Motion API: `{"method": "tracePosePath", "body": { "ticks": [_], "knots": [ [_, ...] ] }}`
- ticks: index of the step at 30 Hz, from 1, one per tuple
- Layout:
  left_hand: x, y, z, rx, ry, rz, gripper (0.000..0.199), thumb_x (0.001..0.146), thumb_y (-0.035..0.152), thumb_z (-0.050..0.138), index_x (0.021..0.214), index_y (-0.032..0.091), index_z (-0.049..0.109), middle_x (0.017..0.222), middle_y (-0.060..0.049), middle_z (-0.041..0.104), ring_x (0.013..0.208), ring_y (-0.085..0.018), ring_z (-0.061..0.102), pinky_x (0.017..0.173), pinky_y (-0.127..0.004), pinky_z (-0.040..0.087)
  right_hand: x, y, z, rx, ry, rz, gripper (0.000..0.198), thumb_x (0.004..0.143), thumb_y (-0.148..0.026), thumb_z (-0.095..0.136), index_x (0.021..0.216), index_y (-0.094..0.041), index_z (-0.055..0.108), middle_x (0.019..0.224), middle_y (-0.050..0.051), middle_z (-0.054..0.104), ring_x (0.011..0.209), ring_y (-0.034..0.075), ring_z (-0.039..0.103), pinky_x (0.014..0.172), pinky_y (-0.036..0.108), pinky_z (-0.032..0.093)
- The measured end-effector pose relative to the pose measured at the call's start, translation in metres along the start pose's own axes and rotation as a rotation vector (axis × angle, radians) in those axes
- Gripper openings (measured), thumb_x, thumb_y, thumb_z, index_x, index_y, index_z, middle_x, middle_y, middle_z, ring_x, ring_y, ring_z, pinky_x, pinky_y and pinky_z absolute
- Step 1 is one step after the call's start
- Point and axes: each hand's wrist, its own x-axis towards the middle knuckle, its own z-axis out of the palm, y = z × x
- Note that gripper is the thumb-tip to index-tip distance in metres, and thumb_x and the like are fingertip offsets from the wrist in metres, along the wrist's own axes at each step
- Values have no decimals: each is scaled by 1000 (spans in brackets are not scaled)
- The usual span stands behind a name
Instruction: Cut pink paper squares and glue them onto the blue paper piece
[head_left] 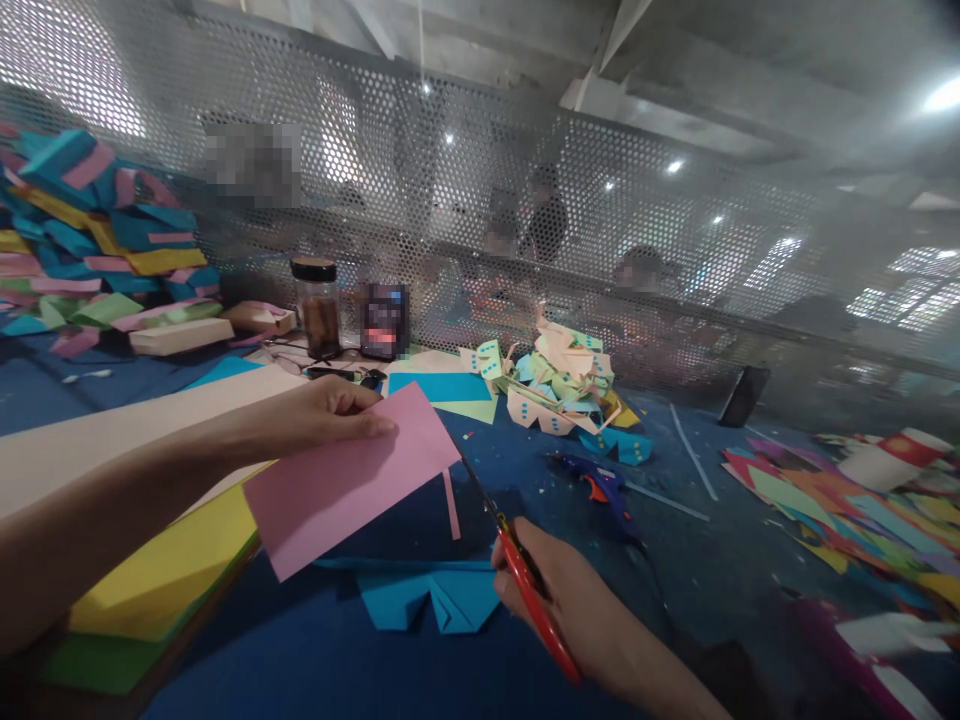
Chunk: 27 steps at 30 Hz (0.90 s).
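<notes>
Beneath both grips, blue tabletop (247,660); beyond them, perforated metal screen (450,200) | left hand (330,410) pinches pink paper (352,485) by its upper edge, thumb on top; right hand (555,580) closed around red-handled scissors (519,567) | paper spreads below left grip, long axis slanting up rightward; scissors point up-left from right grip, tip by paper's right edge.

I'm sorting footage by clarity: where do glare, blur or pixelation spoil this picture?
Head view: glare surrounds the bright lamp at upper right; motion-like blur smears a purple-and-white shape at lower right. Same head view: pixelation covers a phone-like device; the pink paper and scissors look comparatively clear.
</notes>
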Motion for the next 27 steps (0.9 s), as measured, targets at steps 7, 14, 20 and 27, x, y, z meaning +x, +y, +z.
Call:
{"method": "tracePosePath", "body": {
  "ticks": [7,14,20,27],
  "knots": [
    [1,-3,0,-6,-27,-13,38,77,50,70,74,13,63,54,3,58,45,-9,51,40,-15,28,-2,0,-1,36,-44,-8,15,91,-36,51,87,-21,48,80,-1,59,65,12,50,56,24,33],
    [1,-3,0,-53,-7,-5,34,76,46,71,75,13,63,53,3,58,44,-8,51,40,-14,31,-1,0,-1,54,-46,0,17,92,-34,51,82,-22,45,78,-2,59,64,11,49,54,23,33],
    [5,-10,-3,-9,-49,2,31,76,44,71,73,14,63,56,3,57,42,-7,49,40,-15,32,-2,-2,0,43,-43,-6,15,93,-32,50,83,-20,47,78,-1,59,64,11,49,55,23,34],
    [6,-8,-2,-8,-80,3,31,80,45,68,75,15,64,56,3,58,41,-6,46,39,-16,31,-1,-2,1,38,-36,-22,16,93,-32,50,84,-19,50,78,0,60,63,11,47,54,24,33]
  ]
}}
